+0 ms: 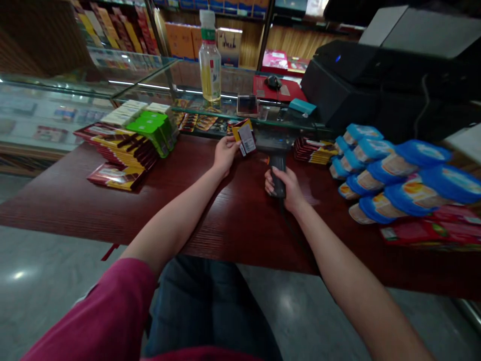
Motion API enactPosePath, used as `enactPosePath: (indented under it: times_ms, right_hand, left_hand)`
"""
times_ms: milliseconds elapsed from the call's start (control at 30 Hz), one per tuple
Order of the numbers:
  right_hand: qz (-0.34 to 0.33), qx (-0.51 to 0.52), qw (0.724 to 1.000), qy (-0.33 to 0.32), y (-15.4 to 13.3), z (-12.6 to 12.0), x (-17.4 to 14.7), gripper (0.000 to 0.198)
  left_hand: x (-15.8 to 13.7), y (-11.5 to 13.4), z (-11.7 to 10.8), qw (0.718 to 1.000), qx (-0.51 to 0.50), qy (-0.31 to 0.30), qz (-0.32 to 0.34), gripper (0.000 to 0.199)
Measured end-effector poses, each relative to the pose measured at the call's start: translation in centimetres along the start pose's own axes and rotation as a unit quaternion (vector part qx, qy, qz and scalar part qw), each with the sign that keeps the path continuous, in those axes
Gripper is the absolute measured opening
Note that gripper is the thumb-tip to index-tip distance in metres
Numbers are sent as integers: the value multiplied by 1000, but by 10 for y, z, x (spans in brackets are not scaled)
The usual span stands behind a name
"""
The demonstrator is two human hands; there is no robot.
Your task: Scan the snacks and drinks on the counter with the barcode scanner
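My left hand (224, 156) pinches a small yellow and dark red packet (246, 138) by its left edge, tilted above the wooden counter. A white label with printed lines faces me. My right hand (287, 184) is wrapped around the handle of a black barcode scanner (278, 173), its head pointing away from me, right of the packet. A dark cable hangs from the handle. Similar red and yellow packets (315, 150) are piled just right of the scanner. At the left lies a larger stack of such packets (126, 150), beside green packs (150, 125) and white packs (124, 113).
Several blue-lidded tubs (404, 173) are stacked at the right, near red packages (439, 228). A clear bottle (209, 62) of yellowish liquid stands on the glass display case (229, 111). A computer mouse (273, 81) rests on a red pad behind. Black equipment (349, 90) occupies the back right.
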State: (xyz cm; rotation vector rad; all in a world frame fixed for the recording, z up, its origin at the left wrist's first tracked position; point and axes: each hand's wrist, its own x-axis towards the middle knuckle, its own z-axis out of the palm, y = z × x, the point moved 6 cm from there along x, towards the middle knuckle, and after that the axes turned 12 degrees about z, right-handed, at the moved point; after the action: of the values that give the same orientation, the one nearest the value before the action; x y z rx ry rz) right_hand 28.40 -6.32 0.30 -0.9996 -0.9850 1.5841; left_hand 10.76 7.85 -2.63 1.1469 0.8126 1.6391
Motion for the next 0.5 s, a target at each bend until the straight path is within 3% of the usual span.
enactPosePath:
  times_ms: [267,367,500]
  right_hand:
    - [18,-23,1000,10,0,3,0,46]
    - [10,-18,999,28,2,2,1,49]
    - [-27,4,997,77,-3,-6,1,53]
  left_hand:
    - [-2,-4,-5,1000,24,3,7,13]
    - [-2,-5,-4,1000,12,-12,8,23]
    - [-7,9,0,995,61,-46,65,32]
